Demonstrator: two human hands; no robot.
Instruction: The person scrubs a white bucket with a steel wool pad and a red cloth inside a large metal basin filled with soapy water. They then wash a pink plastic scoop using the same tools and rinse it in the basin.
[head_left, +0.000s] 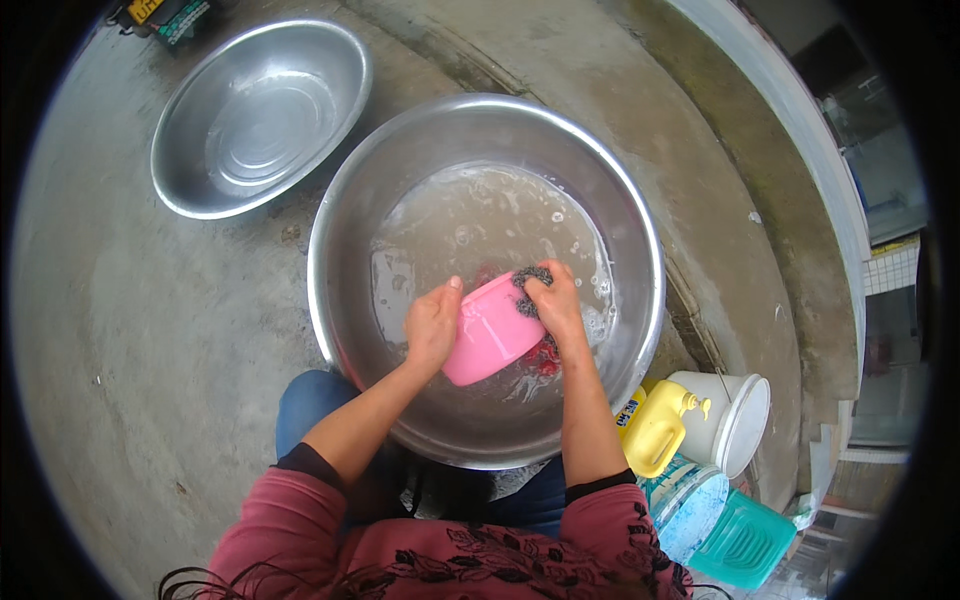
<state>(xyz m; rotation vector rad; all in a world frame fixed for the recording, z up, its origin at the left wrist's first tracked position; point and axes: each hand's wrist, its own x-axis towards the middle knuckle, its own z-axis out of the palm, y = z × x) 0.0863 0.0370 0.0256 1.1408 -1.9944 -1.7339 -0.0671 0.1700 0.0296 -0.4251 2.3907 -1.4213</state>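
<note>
A large metal basin (484, 124) stands before me with cloudy, soapy water (450, 217) in its bottom. Above the water my left hand (435, 326) grips one end of a pink plastic container (491, 330), which is tilted. My right hand (555, 300) holds a dark grey mesh scrubber (531, 281) against the container's other end. Something red (544, 356) lies in the water, partly under the container; what it is I cannot tell.
Another metal basin (262, 127) sits on the concrete at the upper left. By my right knee are a yellow pump bottle (656, 427), a white lidded bucket (712, 412), a blue-and-white tub (690, 510) and a green plastic container (746, 536). A channel runs along the ground on the right.
</note>
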